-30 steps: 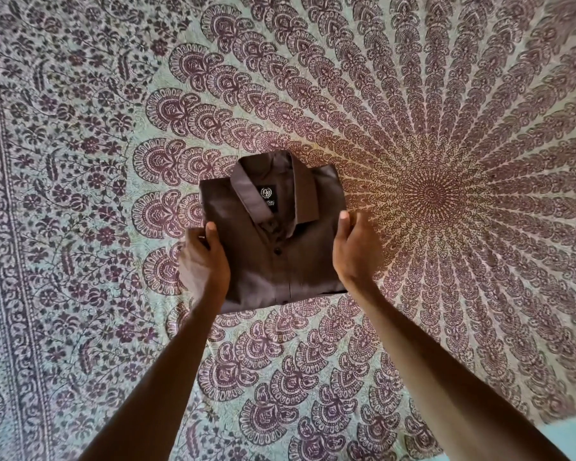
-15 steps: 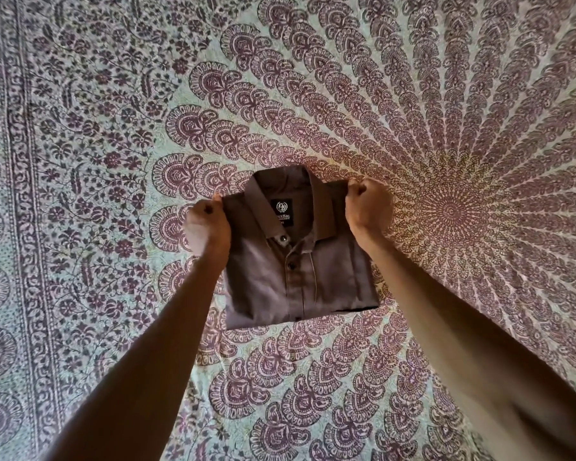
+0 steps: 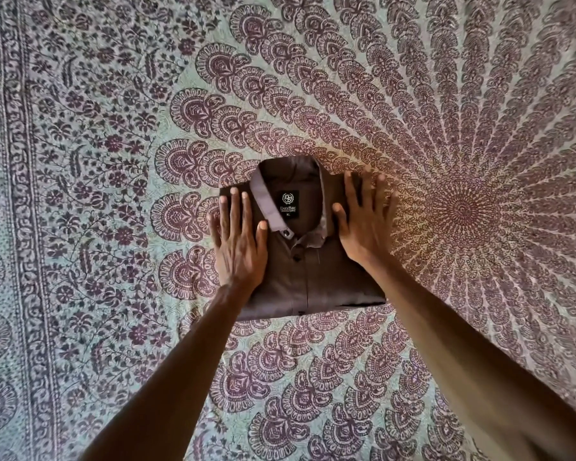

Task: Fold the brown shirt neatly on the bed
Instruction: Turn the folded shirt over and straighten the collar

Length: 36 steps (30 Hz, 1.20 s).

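The brown shirt lies folded into a compact rectangle on the bed, collar at the far end, with a black label inside the collar and buttons down the front. My left hand lies flat with straight fingers on the shirt's left shoulder. On the right shoulder rests my right hand, fingers spread, its outer fingers reaching past the shirt's edge onto the bedspread. Neither hand grips any cloth.
The bed is covered by a pale green bedspread printed with a purple mandala and floral pattern; it fills the whole view around the shirt. Its mandala centre lies to the right of the shirt.
Half a second ago both hands pinched the shirt's top corners. They have let go and now lie flat on the shoulders; the shirt rests on the bed.
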Each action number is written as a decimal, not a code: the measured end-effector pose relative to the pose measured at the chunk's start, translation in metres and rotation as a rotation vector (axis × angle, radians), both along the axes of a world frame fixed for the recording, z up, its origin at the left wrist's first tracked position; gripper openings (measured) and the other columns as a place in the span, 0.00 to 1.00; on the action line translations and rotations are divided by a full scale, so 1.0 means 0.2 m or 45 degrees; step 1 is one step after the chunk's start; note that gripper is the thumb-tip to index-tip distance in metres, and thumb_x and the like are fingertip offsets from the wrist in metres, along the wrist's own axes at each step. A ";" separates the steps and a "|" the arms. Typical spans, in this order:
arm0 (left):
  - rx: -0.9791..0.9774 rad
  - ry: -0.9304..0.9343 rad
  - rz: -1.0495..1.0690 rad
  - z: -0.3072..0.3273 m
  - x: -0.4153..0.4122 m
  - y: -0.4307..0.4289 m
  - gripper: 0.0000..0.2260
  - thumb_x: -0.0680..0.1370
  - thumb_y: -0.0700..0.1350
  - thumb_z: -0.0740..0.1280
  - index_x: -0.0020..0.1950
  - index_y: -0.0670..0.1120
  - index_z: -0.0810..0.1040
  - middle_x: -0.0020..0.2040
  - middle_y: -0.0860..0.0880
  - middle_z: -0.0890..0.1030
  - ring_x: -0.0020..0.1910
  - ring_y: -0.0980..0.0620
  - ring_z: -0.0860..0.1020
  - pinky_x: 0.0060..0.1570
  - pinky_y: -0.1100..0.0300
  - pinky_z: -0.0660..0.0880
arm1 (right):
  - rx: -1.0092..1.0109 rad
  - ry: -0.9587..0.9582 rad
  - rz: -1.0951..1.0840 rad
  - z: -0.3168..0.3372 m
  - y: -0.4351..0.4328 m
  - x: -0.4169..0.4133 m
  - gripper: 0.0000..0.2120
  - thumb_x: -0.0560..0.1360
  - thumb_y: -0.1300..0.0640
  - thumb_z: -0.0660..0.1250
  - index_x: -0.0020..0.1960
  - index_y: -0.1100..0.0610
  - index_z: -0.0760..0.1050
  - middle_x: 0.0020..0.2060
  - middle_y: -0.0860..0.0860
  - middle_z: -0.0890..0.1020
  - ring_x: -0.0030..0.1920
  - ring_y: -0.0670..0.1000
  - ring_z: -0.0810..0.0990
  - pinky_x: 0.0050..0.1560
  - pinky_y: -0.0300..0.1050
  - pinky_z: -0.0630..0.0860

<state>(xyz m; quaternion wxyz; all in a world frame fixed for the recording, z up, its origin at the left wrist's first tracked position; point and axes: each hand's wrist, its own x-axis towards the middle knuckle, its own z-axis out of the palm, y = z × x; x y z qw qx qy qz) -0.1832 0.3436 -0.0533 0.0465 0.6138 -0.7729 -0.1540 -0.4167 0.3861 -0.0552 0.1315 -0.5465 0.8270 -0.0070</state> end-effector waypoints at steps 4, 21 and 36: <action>0.024 0.095 0.101 0.03 0.01 -0.02 0.26 0.83 0.54 0.47 0.79 0.44 0.51 0.80 0.45 0.51 0.79 0.48 0.49 0.76 0.47 0.49 | -0.045 -0.020 -0.059 0.04 -0.01 -0.01 0.30 0.81 0.38 0.42 0.79 0.49 0.47 0.79 0.56 0.50 0.78 0.60 0.47 0.75 0.65 0.46; 0.030 0.033 -0.288 0.19 0.02 0.30 0.21 0.81 0.56 0.55 0.74 0.57 0.63 0.72 0.49 0.66 0.65 0.46 0.68 0.61 0.48 0.67 | 0.011 -0.056 0.028 0.17 0.31 0.35 0.19 0.79 0.38 0.54 0.61 0.46 0.75 0.78 0.54 0.57 0.78 0.59 0.52 0.71 0.69 0.55; 0.121 0.013 -0.310 0.23 0.00 0.17 0.22 0.76 0.54 0.63 0.70 0.57 0.67 0.64 0.46 0.68 0.55 0.44 0.69 0.56 0.46 0.69 | -0.154 -0.026 0.251 0.21 0.30 0.37 0.29 0.72 0.61 0.67 0.70 0.42 0.68 0.60 0.49 0.72 0.58 0.55 0.70 0.59 0.55 0.68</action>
